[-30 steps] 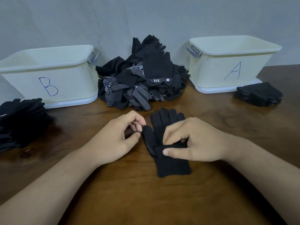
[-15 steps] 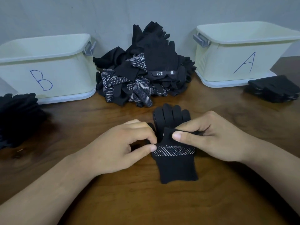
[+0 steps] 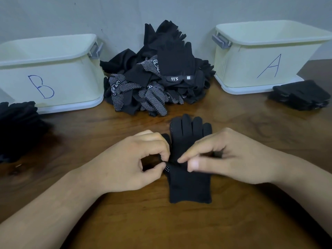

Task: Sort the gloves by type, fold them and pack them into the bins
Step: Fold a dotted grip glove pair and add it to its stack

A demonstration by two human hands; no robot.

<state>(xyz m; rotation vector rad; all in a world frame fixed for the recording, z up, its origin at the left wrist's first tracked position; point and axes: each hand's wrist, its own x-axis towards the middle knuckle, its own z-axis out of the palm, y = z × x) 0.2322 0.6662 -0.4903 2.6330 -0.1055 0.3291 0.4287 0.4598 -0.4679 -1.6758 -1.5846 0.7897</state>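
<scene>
Dim, soft light; wide-angle edge warping

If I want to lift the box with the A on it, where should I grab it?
Probably the grey handle on the end of the bin marked A that faces the glove pile. Come from that side and hook under it: it sticks out below the rim. The bin is wide, so holding the other end too, out of view, would likely steady it.

B: left bin (image 3: pixel 71 83); A: right bin (image 3: pixel 239 69); 5.11: glove tag (image 3: pixel 177 78)
</scene>
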